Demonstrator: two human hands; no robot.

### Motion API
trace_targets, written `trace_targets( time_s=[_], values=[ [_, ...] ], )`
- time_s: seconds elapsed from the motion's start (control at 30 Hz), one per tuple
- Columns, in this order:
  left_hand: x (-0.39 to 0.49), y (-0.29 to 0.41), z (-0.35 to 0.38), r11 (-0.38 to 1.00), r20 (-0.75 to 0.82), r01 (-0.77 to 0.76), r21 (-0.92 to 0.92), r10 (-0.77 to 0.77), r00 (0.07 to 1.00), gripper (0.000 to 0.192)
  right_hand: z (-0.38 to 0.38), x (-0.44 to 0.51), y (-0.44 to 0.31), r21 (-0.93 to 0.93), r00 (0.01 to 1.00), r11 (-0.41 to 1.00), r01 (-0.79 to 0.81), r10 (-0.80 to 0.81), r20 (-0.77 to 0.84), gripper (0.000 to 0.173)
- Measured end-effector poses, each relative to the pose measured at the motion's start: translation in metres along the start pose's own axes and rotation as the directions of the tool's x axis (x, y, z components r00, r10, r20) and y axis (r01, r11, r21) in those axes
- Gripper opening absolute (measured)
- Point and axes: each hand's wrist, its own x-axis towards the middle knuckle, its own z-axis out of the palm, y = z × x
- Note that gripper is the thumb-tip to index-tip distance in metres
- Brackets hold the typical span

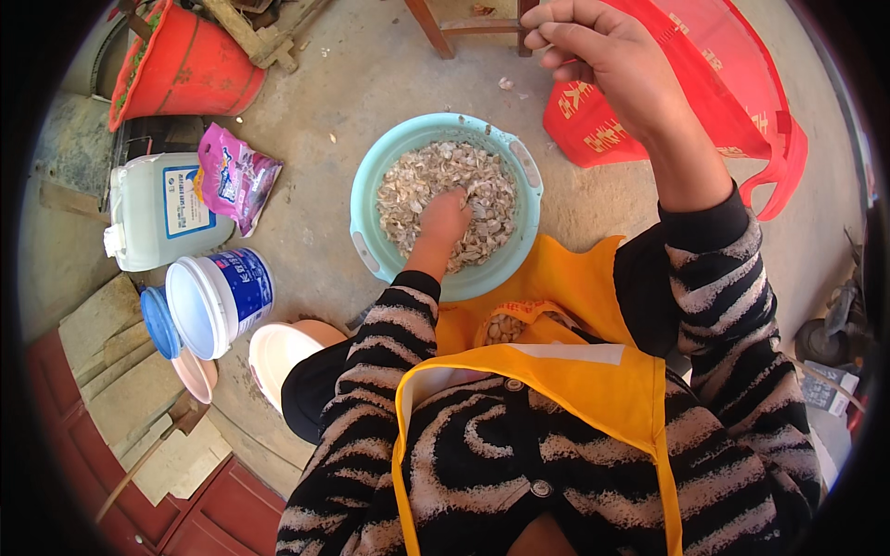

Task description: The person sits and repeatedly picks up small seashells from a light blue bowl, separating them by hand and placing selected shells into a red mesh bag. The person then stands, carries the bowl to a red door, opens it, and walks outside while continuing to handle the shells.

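My left hand [445,219] reaches into a light teal plastic basin [363,167] and touches a heap of pale, papery flakes [487,181] that look like garlic skins. Its fingertips are partly hidden, so a hold on anything cannot be told. My right hand [591,52] is raised at the top right, above the floor and beside a red bag, with its fingers curled loosely; whether something small is between them cannot be made out. In my lap, a bag [539,309] in the yellow apron holds pale pieces like garlic cloves [504,328].
A red fabric bag [605,132] lies at the right. To the left are a white jerrycan [142,208], a pink packet [240,177], a white and blue bucket [229,295], a pale basin [268,361] and a red pot [201,69]. Wooden stool legs [431,31] stand ahead.
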Motion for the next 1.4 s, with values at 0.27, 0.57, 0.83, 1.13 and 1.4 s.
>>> trace_targets(
  time_s=[0.27,0.57,0.83,1.13,1.4],
  values=[
    [-0.009,0.008,0.023,0.962,0.048,-0.245,0.121,0.241,0.969,0.032,0.0,-0.001,0.001,-0.005,1.0,1.0,-0.023,0.023,0.011,0.011],
    [0.021,-0.037,-0.016,0.969,-0.46,-0.079,-0.234,-0.039,0.887,0.037,-0.001,-0.002,0.001,-0.037,1.0,0.999,0.019,-0.018,0.025,0.012],
    [0.007,-0.005,-0.014,0.999,0.233,0.039,0.011,-0.04,0.972,0.038,-0.003,-0.001,0.013,-0.2,0.985,0.965,0.171,-0.16,0.07,0.021],
    [0.022,-0.055,-0.042,0.952,-0.216,0.245,-0.183,-0.282,0.935,0.04,-0.002,0.0,0.017,-0.171,0.992,0.979,0.109,-0.097,0.075,0.02],
    [-0.001,-0.003,0.009,0.934,-0.14,-0.098,-0.343,0.052,0.989,0.043,0.005,-0.001,0.016,-0.126,0.991,0.986,0.108,-0.097,0.089,0.02]
  ],
)
